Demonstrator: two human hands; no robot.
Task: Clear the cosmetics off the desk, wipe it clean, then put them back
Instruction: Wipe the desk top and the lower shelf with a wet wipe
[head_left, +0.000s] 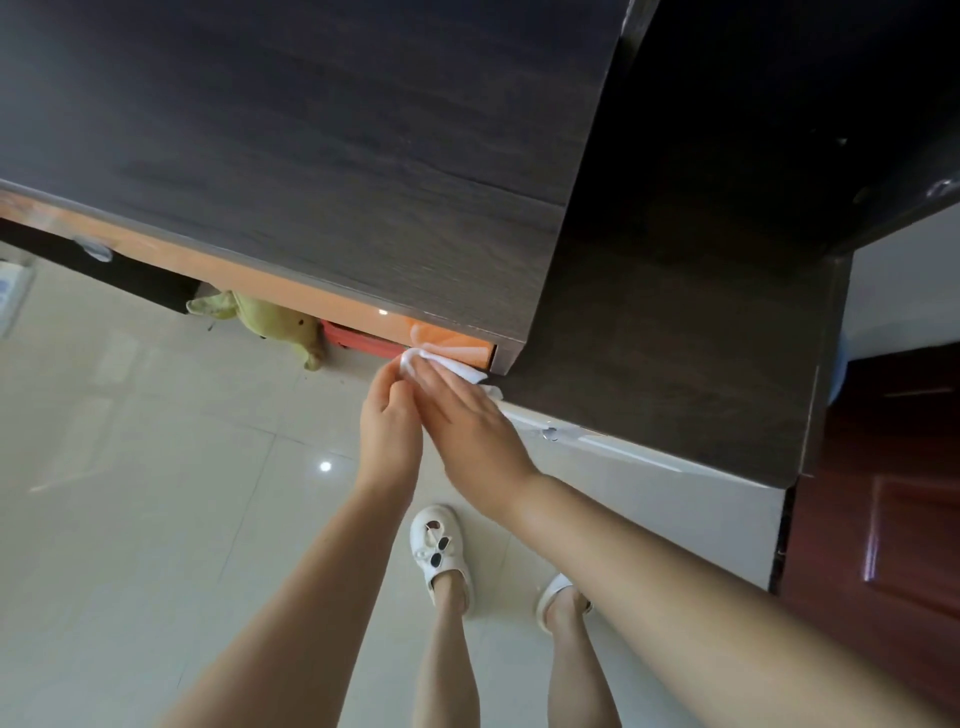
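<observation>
- Head view: my left hand (390, 431) has its grip pinched on one end of the white wipe (451, 364); my right hand (470, 431) lies flat, fingers straight, pressing the wipe just off the surface (322, 156) corner.
- Wipe looks thin, soft, light; likely bunches, so best held by a folded edge.
- Surface: dark woodgrain, matte, square-edged. No cosmetics in view.
- Floor (130, 467): glossy pale tile.

You have one camera, on your head. It looks almost straight down, from high up. The dark desk (322, 156) fills the view from 10 to 2 o'clock, the pale floor (130, 493) lies at 8, and your feet are near 6.
</observation>
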